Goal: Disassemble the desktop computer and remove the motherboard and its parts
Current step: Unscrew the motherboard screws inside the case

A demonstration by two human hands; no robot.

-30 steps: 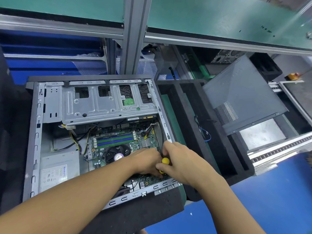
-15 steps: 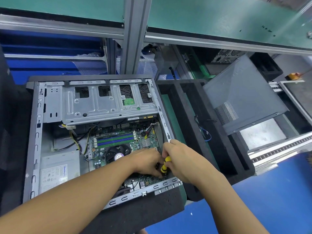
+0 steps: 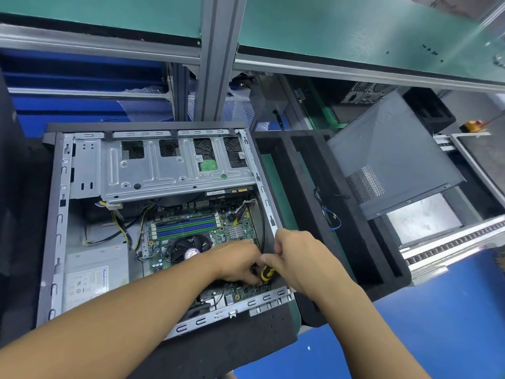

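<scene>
The open desktop case (image 3: 58, 214) lies on its side on black foam. Inside it sits the green motherboard (image 3: 240, 228) with blue memory slots (image 3: 188, 227) and a black CPU fan (image 3: 188, 247). My right hand (image 3: 297, 258) grips a yellow-and-black screwdriver (image 3: 266, 273), its tip down at the board's near right corner. My left hand (image 3: 237, 262) reaches in beside it, fingers curled at the screwdriver's lower end; what they touch is hidden.
A silver drive cage (image 3: 169, 165) covers the case's far half. A grey power supply (image 3: 93, 274) sits at the near left. To the right stands a black foam tray (image 3: 300, 187) with loose wires (image 3: 332, 217), then a leaning grey side panel (image 3: 390, 157).
My right hand has tilted the screwdriver handle slightly and shifted a little; my left hand has stayed at the same corner of the board.
</scene>
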